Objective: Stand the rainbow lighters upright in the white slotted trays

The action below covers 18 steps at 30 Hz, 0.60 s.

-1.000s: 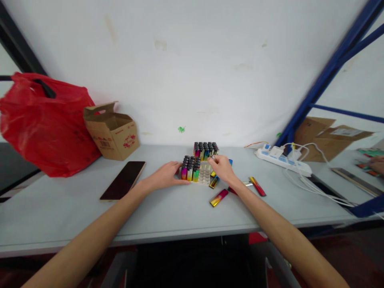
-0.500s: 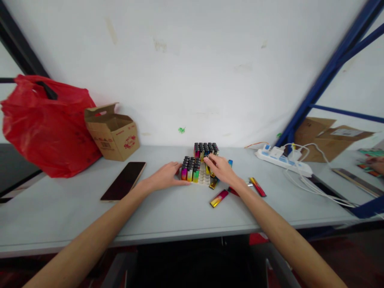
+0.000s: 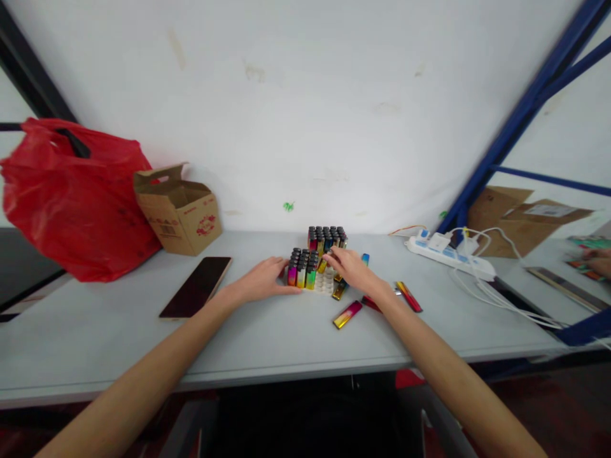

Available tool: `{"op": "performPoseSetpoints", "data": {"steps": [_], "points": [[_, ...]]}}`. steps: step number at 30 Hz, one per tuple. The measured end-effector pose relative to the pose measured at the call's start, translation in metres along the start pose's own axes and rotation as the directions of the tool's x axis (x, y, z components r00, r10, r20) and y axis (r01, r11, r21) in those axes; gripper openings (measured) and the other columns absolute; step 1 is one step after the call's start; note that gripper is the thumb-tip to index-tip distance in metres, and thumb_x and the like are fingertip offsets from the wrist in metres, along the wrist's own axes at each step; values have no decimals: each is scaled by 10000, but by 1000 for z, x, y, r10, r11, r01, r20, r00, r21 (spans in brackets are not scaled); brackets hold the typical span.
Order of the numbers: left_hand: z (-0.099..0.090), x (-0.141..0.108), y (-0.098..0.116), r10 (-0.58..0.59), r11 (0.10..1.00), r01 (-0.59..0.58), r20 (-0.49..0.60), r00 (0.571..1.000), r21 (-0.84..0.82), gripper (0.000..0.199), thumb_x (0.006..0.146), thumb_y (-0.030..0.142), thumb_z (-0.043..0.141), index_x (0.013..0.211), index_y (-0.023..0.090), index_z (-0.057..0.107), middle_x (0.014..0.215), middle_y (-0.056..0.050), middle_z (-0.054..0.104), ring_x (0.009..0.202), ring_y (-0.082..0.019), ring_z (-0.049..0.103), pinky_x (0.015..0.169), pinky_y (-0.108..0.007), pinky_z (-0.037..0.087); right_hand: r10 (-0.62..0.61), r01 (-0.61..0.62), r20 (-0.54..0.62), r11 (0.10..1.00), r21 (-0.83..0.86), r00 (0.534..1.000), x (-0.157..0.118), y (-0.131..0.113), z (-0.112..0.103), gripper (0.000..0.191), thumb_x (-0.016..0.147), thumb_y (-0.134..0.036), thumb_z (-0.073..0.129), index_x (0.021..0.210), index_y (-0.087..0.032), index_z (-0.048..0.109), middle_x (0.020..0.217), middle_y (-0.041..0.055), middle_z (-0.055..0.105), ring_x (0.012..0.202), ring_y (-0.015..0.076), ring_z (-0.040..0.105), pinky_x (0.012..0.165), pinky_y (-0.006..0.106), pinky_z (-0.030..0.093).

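Observation:
A white tray [image 3: 326, 284] with round sockets stands on the table, its left part filled with upright lighters [image 3: 301, 275] in pink, yellow and green with black tops. My left hand [image 3: 263, 280] braces the tray's left side, thumb along the front edge and fingers by the outer row. Over the bare sockets my right hand [image 3: 351, 267] pinches a gold-yellow lighter [image 3: 323, 264], held tilted. Behind stands a second block of upright lighters [image 3: 327, 237]. Loose lighters lie to the right, among them a pink-and-yellow one [image 3: 347, 315] and a red-and-yellow one [image 3: 409, 296].
A dark-screened phone [image 3: 196, 287] lies left of my left hand. Farther left are an open cardboard box [image 3: 184, 216] and a red plastic bag [image 3: 81, 197]. On the right, a white power strip [image 3: 451, 256] trails cables. Another person's hand [image 3: 599, 261] shows at the far right.
My right hand has shifted the gold-yellow lighter slightly left, closer to the filled rows, and its tilt has changed. My left hand stays at the tray's side.

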<state>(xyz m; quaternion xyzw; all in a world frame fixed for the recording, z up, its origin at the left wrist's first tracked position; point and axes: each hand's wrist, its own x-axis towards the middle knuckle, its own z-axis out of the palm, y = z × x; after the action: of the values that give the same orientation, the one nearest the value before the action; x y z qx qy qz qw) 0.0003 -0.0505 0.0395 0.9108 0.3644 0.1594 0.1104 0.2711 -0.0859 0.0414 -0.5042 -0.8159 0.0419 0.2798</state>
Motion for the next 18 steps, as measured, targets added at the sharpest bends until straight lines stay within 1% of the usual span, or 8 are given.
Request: {"op": "performPoseSetpoints", "data": {"steps": [3,6,9,11,12,14,16,18], "points": [[1,0,-1,-1,1000,1,5,1000,14,727,741,783,644,1125,165,666,1060,-120,715,949,-305,668,862,-384,519,-47,47,33,999,-11,998,-1,4,-3,272,1058,-361,454,838,-205,492,780,21,610,731,168,554,690,271,371],[1,0,-1,2,1000,-2,-3,1000,3,726,734,783,650,1113,164,674,1051,-121,718,935,-309,674,851,-389,523,-80,82,57,996,-36,995,-1,6,0,279,1065,-361,430,859,-195,520,794,23,603,718,161,536,688,272,371],[1,0,-1,13,1000,-13,-9,1000,0,705,742,766,656,1116,168,672,1061,-118,719,947,-310,671,864,-393,521,-83,91,100,993,-75,991,-1,4,4,239,1035,-341,504,860,-182,547,815,38,624,717,162,539,684,272,381],[1,0,-1,16,1000,-16,-6,1000,12,690,757,757,649,1112,165,667,1075,-119,717,972,-311,666,884,-394,516,-86,97,135,993,-74,987,-2,2,3,223,1018,-332,532,866,-175,573,809,42,642,712,164,552,683,273,395],[1,0,-1,18,1000,-18,-2,1000,18,686,764,756,643,1109,164,664,1081,-119,715,983,-310,664,894,-393,513,-88,96,133,994,-60,987,-3,2,1,218,1020,-335,524,895,-171,595,823,46,658,724,168,569,694,276,408],[1,0,-1,23,999,-24,6,1000,25,682,773,759,632,1108,165,658,1086,-116,714,992,-305,661,907,-388,508,-89,91,87,996,-21,992,-5,4,-6,231,1034,-345,486,1019,-169,636,927,63,704,815,181,620,762,287,442],[2,1,-2,27,999,-27,14,1000,23,688,772,761,632,1114,164,656,1092,-117,712,988,-302,660,908,-386,507,-73,73,13,997,2,997,-8,10,-15,265,1043,-335,457,1138,-175,645,1060,83,721,939,194,647,847,305,461],[2,1,-3,24,1000,-24,20,1000,17,704,765,764,637,1118,155,657,1097,-127,710,985,-306,658,905,-391,508,-33,32,-48,999,-25,998,-11,20,-24,288,1043,-307,436,1182,-173,649,1114,98,716,989,202,650,894,320,465]]}}
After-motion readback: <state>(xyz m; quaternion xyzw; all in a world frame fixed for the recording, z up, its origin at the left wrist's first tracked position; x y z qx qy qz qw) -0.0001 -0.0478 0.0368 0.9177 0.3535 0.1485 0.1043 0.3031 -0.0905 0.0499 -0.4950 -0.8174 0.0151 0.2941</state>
